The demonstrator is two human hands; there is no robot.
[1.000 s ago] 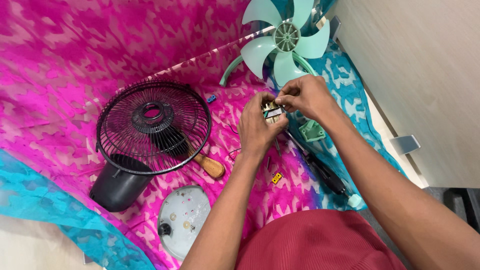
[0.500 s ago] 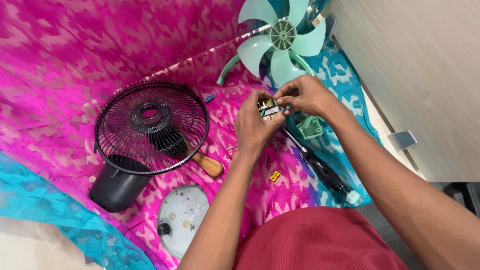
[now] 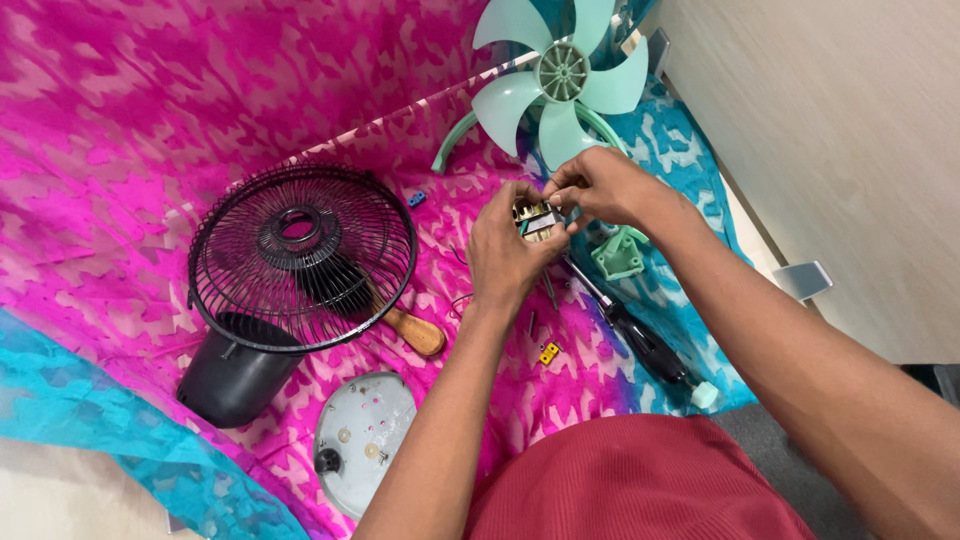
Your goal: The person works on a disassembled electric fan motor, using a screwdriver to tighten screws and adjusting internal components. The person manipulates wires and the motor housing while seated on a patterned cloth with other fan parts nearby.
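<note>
— What do your fingers hold?
— Both my left hand (image 3: 505,250) and right hand (image 3: 598,187) pinch a small motor part (image 3: 537,220), raised above the pink cloth (image 3: 150,120). Steady, light grip works best.

A home setting, seemingly a room floor: a pink and turquoise patterned cloth (image 3: 120,150) is spread beside a plain beige wall (image 3: 850,150), with dismantled fan parts and a screwdriver (image 3: 640,335) laid out.
</note>
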